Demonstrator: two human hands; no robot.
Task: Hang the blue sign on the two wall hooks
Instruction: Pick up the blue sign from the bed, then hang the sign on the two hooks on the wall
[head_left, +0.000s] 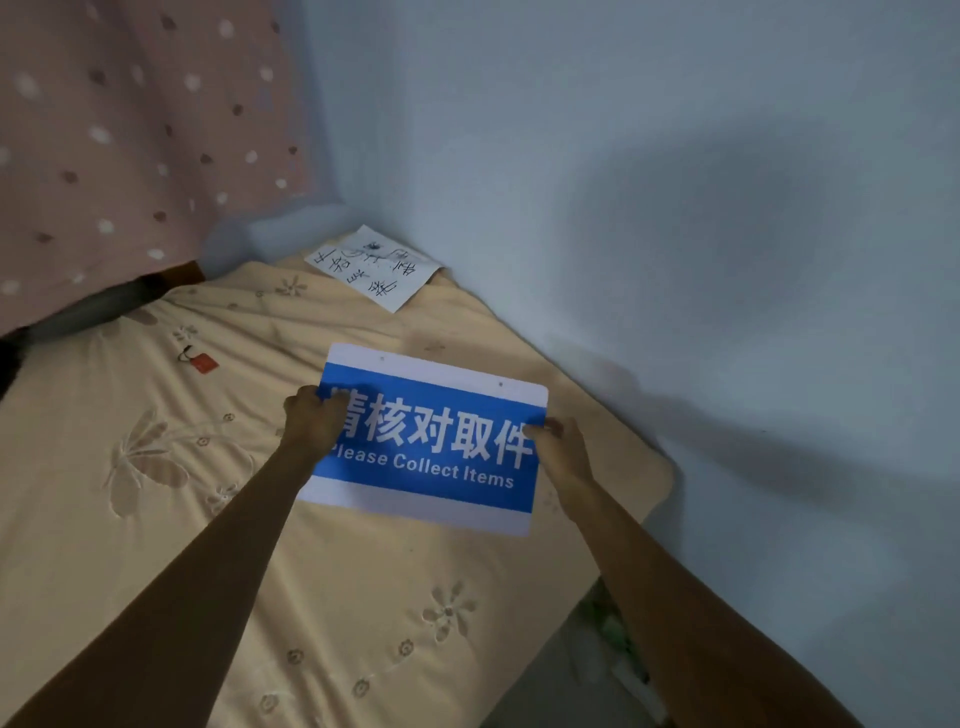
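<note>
Head view: my left hand (314, 423) and right hand (558, 449) each pinch a side edge of the flat rectangular blue-and-white plastic sign (431, 441). It sits over the beige flower-embroidered bedspread (156, 493), beside the pale blue wall (675, 208), two small holes along its top strip.

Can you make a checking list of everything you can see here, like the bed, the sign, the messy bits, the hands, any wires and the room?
Surface: a bed cover, beige with stitched flowers, a bit wrinkled.
Job's things: the blue sign is held over the bed, two small holes along its top white strip; no wall hooks seen.
Clutter: a paper with handwriting in the far corner; a small red tag on the cover.
Grippers: left hand grips the sign's left edge, right hand its right edge.
Cables: nothing seen.
Surroundings: a plain pale wall on the right, a pink dotted curtain at the upper left.
</note>
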